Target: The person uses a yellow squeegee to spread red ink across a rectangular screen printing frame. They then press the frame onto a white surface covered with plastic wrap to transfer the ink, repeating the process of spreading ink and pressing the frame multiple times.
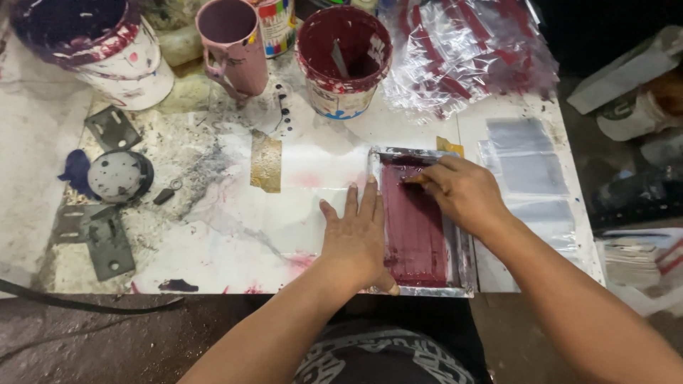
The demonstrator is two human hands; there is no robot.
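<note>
A small metal-framed printing screen point(464, 262) coated in dark red ink lies flat on the white, paint-stained table point(235, 242). My left hand point(357, 238) rests flat with fingers spread on the screen's left edge, thumb near its lower frame. My right hand point(459, 190) is curled over the screen's upper part, pressing a small dark tool against the inked mesh; the tool is mostly hidden under the fingers.
Behind stand a red-stained paint bucket point(343, 60), a pink mug point(231, 44), a white bucket with purple paint point(99, 50) and a pile of printed clear bags point(469, 53). Blank clear bags point(530, 167) lie to the right. Metal hinges point(107, 242) and a round lid point(117, 176) lie left.
</note>
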